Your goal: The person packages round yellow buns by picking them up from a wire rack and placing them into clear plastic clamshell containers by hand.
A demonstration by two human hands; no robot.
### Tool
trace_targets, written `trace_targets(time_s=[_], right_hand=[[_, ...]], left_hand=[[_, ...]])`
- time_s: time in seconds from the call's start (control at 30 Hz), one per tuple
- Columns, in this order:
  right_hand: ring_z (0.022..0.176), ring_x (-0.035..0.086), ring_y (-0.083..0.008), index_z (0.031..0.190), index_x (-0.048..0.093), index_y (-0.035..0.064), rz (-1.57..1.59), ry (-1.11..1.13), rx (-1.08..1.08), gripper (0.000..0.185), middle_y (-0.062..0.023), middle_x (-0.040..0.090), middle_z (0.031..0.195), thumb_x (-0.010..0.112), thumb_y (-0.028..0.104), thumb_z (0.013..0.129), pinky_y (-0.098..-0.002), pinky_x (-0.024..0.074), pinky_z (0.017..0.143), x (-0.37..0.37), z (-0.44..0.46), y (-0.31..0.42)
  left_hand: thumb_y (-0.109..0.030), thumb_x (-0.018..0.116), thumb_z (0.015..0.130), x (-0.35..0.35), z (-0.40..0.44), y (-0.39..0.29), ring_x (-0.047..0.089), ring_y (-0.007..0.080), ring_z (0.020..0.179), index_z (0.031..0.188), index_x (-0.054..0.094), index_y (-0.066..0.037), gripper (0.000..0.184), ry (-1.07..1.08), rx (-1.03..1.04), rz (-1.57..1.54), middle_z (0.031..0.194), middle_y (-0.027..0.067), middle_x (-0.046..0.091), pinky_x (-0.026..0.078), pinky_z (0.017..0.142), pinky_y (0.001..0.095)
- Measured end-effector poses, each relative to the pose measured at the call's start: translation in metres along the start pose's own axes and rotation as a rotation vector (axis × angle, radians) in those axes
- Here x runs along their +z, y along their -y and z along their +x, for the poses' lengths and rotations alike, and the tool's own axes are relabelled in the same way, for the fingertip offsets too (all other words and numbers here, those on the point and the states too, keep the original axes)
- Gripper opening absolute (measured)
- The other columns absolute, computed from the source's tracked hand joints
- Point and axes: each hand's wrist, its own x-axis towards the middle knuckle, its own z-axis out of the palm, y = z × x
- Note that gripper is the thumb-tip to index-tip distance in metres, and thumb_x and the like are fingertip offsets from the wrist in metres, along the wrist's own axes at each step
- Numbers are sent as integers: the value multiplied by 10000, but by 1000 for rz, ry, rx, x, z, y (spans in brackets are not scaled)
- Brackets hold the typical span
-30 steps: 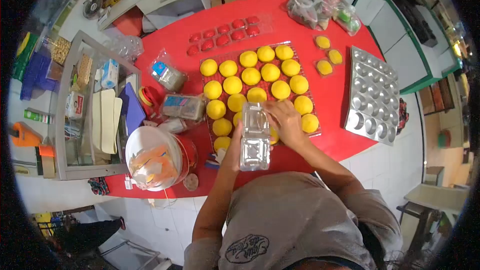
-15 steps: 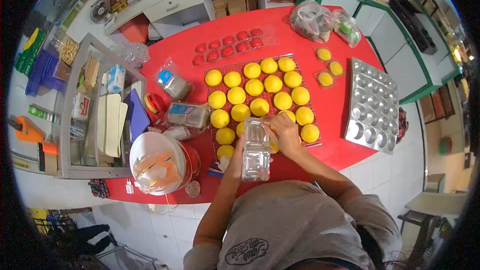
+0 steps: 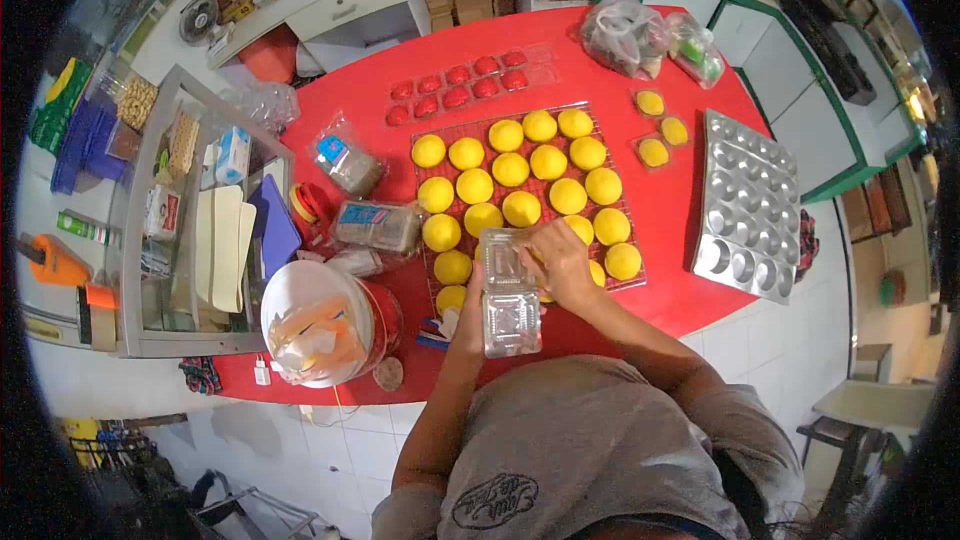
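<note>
An opened clear plastic clamshell box [image 3: 512, 323] is in front of my body, its two halves one above the other. My left hand [image 3: 470, 316] grips its left edge. My right hand [image 3: 562, 262] has its fingers closed at the right edge of the upper half. No food shows inside the box. Beyond and partly beneath it, round yellow cakes [image 3: 521, 208] stand in rows on a wire rack [image 3: 607, 135]; my hands and the box cover some of them.
A metal mould tray [image 3: 712, 202] lies at right, near yellow cakes [image 3: 653, 152] in small clear packs. Red cakes [image 3: 456, 97] sit in clear trays behind the rack. At left stand a white-lidded bucket [image 3: 318, 325], packaged bags [image 3: 375, 230] and a glass case [image 3: 190, 342]. Plastic bags [image 3: 622, 38] lie at the back.
The clamshell box has tilted slightly and shifted a little, with its lower half facing up more squarely. Both hands stay on it. The view has shifted slightly.
</note>
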Motion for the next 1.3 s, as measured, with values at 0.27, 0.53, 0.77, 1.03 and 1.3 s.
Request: trace_targets(time_s=[0.27,0.53,0.77,1.03,1.3], right_hand=[[766,498,-201,885,602,58,65,186,-30,97,-50,572,835,649,84,803,-302,404,754,-7,10,-9],[756,505,-213,878,581,55,195,303,-128,72,-60,566,873,624,86,829,-326,417,742,-18,3,2],[744,540,-226,923,590,47,430,539,-175,88,-72,571,856,587,103,855,-342,455,713,-47,-16,18],[746,563,-226,977,589,30,403,253,-547,140,-103,599,888,563,81,850,-317,476,666,-51,-37,5],[755,573,-224,1009,574,-9,317,267,-80,163,-126,617,917,600,11,849,-313,469,643,-92,-13,-26]], left_hand=[[-659,307,928,-12,-2,3,691,296,747,1289,487,-56,726,-19,-30,66,1021,225,660,571,542,355],[-637,337,933,4,-32,18,681,235,750,1275,494,-73,678,-241,129,146,1007,166,670,556,564,318],[-540,350,971,-7,-64,62,665,219,783,1278,472,-65,578,-382,439,77,1022,146,662,546,618,329],[-454,396,976,16,-75,117,634,197,826,1243,491,-76,473,-678,745,-26,1032,111,635,524,684,309],[-327,495,959,24,-89,119,588,159,821,1186,514,-63,348,-889,864,-614,1031,66,592,500,682,274]])
